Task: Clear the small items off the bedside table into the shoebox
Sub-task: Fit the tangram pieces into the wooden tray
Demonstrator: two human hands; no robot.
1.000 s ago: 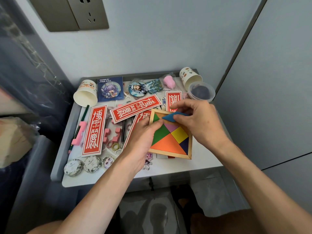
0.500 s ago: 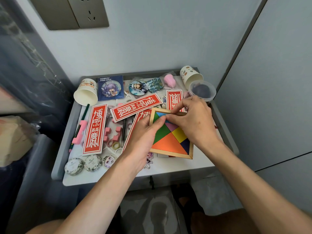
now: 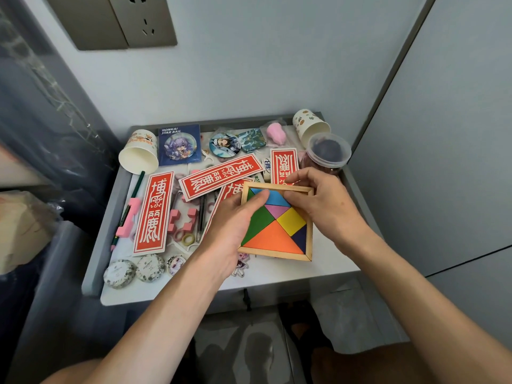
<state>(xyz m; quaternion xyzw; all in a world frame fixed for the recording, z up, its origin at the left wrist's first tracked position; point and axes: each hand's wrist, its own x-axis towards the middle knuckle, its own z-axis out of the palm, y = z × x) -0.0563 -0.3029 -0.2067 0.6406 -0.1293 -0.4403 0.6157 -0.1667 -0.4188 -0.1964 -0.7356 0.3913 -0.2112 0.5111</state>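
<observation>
A wooden-framed tangram puzzle [image 3: 279, 228] with coloured pieces lies on the white bedside table [image 3: 277, 275], right of centre. Its blue piece [image 3: 274, 197] sits flat in the far part of the frame. My left hand [image 3: 230, 225] grips the frame's left side, with the thumb pressing the blue piece. My right hand [image 3: 324, 200] holds the far right corner, index finger over the frame's far edge and thumb at the blue piece. No shoebox is in view.
Red paper strips [image 3: 152, 214] lie across the table. Two paper cups [image 3: 138, 156] [image 3: 310, 126] lie tipped at the back, beside a clear tub [image 3: 328, 151], badges [image 3: 225, 144], a pink clip [image 3: 128, 217] and round wrapped soaps [image 3: 119, 273]. A grey rim [image 3: 110, 223] edges the table.
My right hand lowered the blue piece from above the frame into its far corner. My left thumb slid onto that piece. The frame stayed put.
</observation>
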